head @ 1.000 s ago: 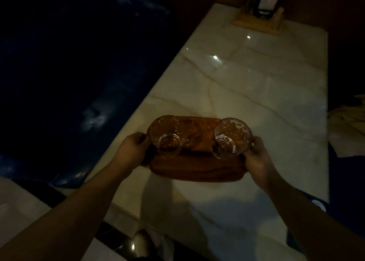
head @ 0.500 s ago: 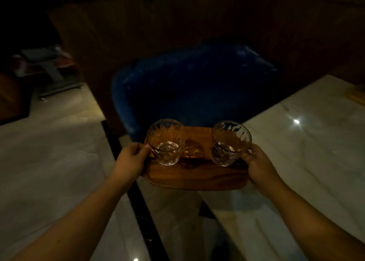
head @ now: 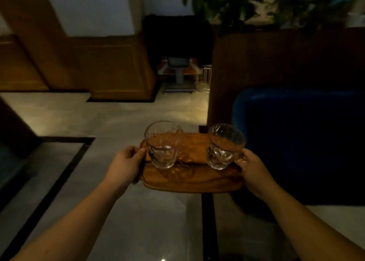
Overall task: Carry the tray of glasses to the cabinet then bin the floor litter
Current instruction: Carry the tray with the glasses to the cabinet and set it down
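Observation:
I hold a brown wooden tray (head: 189,179) level in the air above the tiled floor. Two clear cut-glass tumblers stand upright on it: one glass (head: 163,144) at its left end, the other glass (head: 224,146) at its right end. My left hand (head: 126,163) grips the tray's left edge, thumb on top beside the left glass. My right hand (head: 253,169) grips the right edge, fingers close to the right glass. No floor litter is visible in this dim view.
A blue upholstered chair (head: 300,142) stands close on the right, against a dark wooden partition (head: 256,67) topped with plants. Pale tiled floor (head: 126,118) with black border strips stretches ahead. Wooden wall panelling (head: 110,67) lies ahead left; a metal stand (head: 178,75) sits in the gap beyond.
The view has swung left, away from the marble table, past the blue chair toward open floor. Both hands keep the same grip on the tray, and the glasses stay upright.

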